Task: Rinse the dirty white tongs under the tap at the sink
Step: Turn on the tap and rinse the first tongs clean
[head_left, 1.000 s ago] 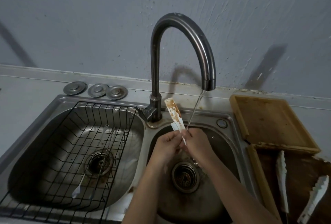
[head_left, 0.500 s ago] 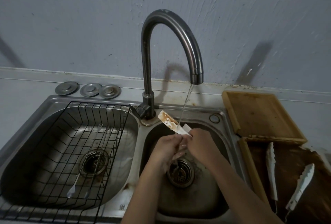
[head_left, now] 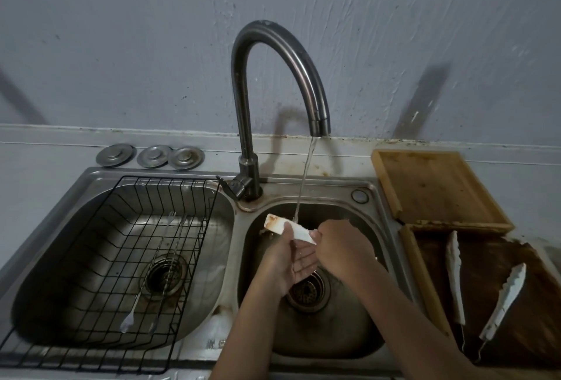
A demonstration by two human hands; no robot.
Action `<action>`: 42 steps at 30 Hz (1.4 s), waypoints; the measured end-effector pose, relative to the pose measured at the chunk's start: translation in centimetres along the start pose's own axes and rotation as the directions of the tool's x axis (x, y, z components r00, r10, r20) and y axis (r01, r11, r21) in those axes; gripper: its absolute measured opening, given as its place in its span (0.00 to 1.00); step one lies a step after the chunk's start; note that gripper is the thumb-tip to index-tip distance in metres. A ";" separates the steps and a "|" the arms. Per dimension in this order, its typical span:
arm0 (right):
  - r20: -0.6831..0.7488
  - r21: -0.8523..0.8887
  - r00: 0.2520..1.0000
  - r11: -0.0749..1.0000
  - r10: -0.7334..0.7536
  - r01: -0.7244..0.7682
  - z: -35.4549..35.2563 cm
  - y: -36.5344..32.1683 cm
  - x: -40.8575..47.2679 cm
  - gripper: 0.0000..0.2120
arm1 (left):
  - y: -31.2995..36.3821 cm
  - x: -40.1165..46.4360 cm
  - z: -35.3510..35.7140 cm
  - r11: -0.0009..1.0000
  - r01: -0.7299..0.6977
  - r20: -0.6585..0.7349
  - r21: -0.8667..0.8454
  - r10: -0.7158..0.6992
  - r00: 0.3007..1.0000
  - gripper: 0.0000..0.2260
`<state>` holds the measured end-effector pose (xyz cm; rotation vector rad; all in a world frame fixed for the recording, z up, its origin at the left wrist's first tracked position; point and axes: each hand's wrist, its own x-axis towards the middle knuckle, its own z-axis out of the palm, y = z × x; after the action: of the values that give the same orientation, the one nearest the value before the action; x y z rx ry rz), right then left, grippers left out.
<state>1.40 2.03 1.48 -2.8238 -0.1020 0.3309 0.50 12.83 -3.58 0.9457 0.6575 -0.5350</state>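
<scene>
Where the counter begins at the far left, three round metal sink plugs [head_left: 150,155] sit in a row against the back ledge. Below them, the left basin holds a black wire rack [head_left: 127,273], and two long thin utensils [head_left: 151,276] lie across its grid, over the drain.

The dark curved tap [head_left: 273,82] rises between the two basins, and a thin stream of water [head_left: 303,179] falls from its spout into the right basin of the sink [head_left: 334,340].

Over that basin the left hand [head_left: 288,261] is cupped palm up, its thumb laid over a white tong piece [head_left: 288,227]. The piece lies nearly level, its brown-stained end pointing left and the stream landing on its top near the middle. The right hand [head_left: 343,252] is curled closed around the piece's right end, fingers pinched on it. Both hands are above the drain [head_left: 306,291].

To the right, a wooden board [head_left: 434,188] lies on the counter just behind a darker, stained tray [head_left: 419,273]. Two more white tong arms [head_left: 476,282] rest on that tray, apart from each other, with their thin ends toward the near edge.
</scene>
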 end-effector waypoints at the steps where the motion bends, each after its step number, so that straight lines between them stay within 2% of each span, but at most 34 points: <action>1: 0.004 0.002 1.000 1.000 -0.007 0.007 0.1 0.0 0.0 0.15 | 0.0 0.2 -0.1 1.000 0.012 -0.008 -0.018 -0.012 1.000 0.29; 4: 0.013 0.004 1.000 1.000 -0.007 0.007 0.2 -0.1 0.0 0.15 | 0.1 0.3 -0.3 1.000 0.028 0.009 -0.010 -0.028 1.000 0.29; 8: 0.035 -0.039 0.999 0.999 0.004 -0.003 -0.2 0.5 0.3 0.14 | -0.1 0.3 0.2 0.985 -0.028 0.024 0.167 0.024 0.999 0.19; 10: 0.054 -0.018 0.998 0.999 -0.027 0.028 -0.4 1.0 0.3 0.13 | 0.2 0.5 0.0 0.985 0.000 0.026 0.174 -0.005 1.000 0.24; 13: 0.082 0.044 0.992 0.995 -0.092 0.088 -1.0 2.2 0.3 0.12 | 0.8 0.9 -0.8 0.987 0.115 0.067 0.112 -0.123 0.990 0.42; 16: 0.125 0.098 0.983 0.988 -0.134 0.122 -2.2 3.7 0.3 0.10 | 1.1 0.7 -1.1 0.985 0.138 0.123 0.109 -0.151 0.981 0.47; 21: 0.164 0.058 0.974 0.987 -0.156 0.148 -2.8 4.9 -0.2 0.12 | 0.2 1.0 -1.2 0.982 0.147 0.099 0.117 -0.159 0.982 0.41; 29: 0.191 0.119 0.972 0.986 -0.136 0.114 -3.7 6.2 -0.2 0.15 | 0.6 0.7 -1.6 0.989 0.126 0.091 0.074 -0.133 0.987 0.36; 35: 0.106 0.103 0.981 0.983 -0.165 0.154 -3.6 6.5 -0.5 0.08 | 1.2 0.1 -1.6 0.991 0.097 0.128 0.094 -0.109 0.986 0.36; 39: 0.048 0.083 0.975 0.974 -0.216 0.212 -3.4 6.5 -0.5 0.07 | 2.2 -0.4 -1.9 0.980 0.039 0.088 0.196 -0.057 0.994 0.28; 42: -0.031 0.080 0.953 0.950 -0.300 0.302 -2.9 6.1 -0.4 0.08 | 3.0 -0.3 -1.4 0.987 -0.050 -0.002 0.152 0.051 0.999 0.21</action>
<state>1.94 -4.67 2.38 -2.6729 -0.4972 0.2329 1.93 15.53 -2.29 1.1048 0.6028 -0.5431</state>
